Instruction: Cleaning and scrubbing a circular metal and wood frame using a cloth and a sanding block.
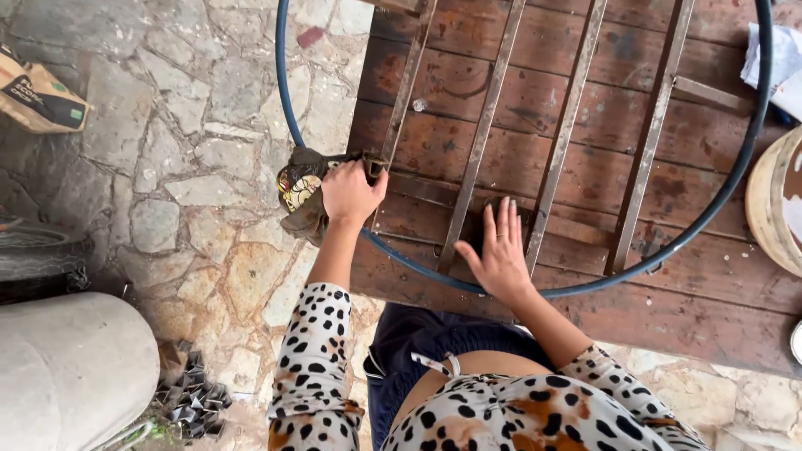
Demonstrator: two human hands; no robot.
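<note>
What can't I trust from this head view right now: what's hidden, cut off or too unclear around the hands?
- Rag: partly covered by the left hand; the grip is hidden.
- Blue hoop: top arc cut off by the upper edge.
- Metal frame: far ends cut off at the top.
- Under the right hand: palm contact hidden.
- Round wooden object: cropped by the right edge.

A tan paper bag (pixel 38 96) with a black panel and small green mark lies far left on the paving.

Crumpled dark rag (pixel 302 194), perhaps patterned, at the rusty metal frame's (pixel 483 138) corner.
</note>
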